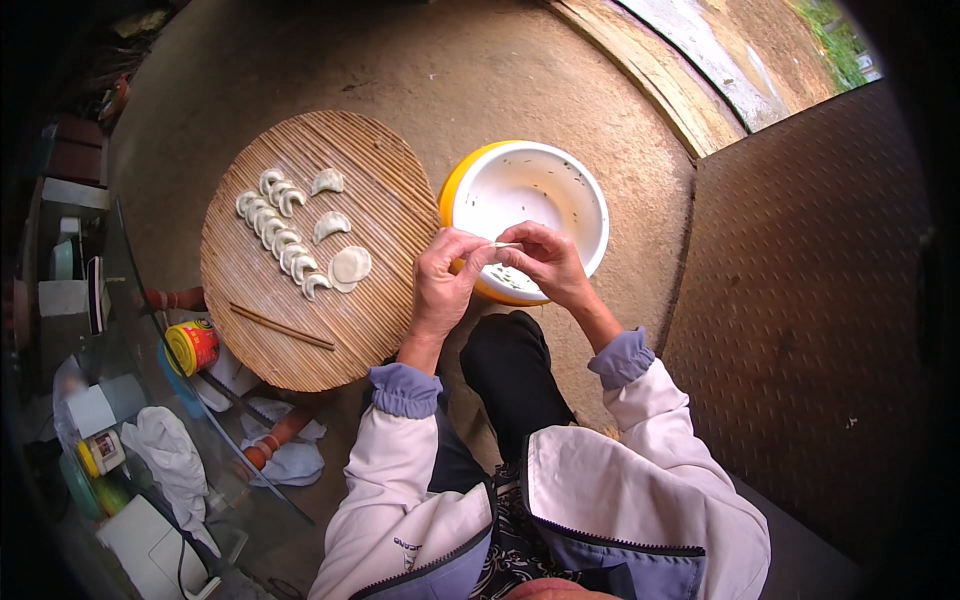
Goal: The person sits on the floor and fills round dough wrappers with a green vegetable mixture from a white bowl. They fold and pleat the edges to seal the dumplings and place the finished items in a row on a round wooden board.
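Between the fingertips of my left hand point(448, 274) and my right hand point(551, 262) is a small folded piece of dough point(504, 244), pinched by both. The hands are over the near left rim of a white basin point(598, 225) with a yellow outside, which has green bits on its inner wall. To the left, a round slatted board point(375, 322) bears rows of crescent dumplings point(284, 240), two separate dumplings point(331, 225) and overlapping round dough wrappers point(350, 265). A pair of wooden chopsticks point(282, 326) lies near its front edge.
A glass-topped surface point(247, 510) at the lower left holds a white cloth point(171, 457) and jars. A red and yellow tin point(192, 346) is beside the board. A textured metal panel point(795, 300) stands at the right, near a wooden threshold point(652, 67).
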The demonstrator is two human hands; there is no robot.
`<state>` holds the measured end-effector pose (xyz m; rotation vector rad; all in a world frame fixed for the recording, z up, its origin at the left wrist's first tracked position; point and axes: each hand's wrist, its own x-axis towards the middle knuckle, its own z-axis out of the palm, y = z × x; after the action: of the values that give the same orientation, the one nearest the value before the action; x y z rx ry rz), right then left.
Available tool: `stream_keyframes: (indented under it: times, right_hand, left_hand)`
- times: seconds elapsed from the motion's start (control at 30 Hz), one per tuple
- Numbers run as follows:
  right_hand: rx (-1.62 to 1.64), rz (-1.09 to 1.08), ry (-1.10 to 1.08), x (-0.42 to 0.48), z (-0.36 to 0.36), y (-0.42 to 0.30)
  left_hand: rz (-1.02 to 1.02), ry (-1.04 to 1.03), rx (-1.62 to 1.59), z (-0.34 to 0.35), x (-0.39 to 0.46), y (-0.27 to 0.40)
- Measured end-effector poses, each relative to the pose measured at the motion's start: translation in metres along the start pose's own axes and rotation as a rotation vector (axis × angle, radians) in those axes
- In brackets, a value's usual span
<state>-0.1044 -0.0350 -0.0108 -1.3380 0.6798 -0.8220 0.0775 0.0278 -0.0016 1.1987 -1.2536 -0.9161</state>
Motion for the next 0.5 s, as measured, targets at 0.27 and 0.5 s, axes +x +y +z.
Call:
stream_keyframes:
  times: [0.27, 0.5]
  right_hand:
    - [-0.079, -0.006, -0.013, 0.001, 0.003, -0.002]
    - [-0.119, 0.01, -0.009, 0.0, 0.004, -0.003]
  left_hand:
    - [-0.051, -0.006, -0.054, 0.003, 0.0, 0.001]
    - [0.012, -0.008, 0.041, 0.002, 0.001, 0.003]
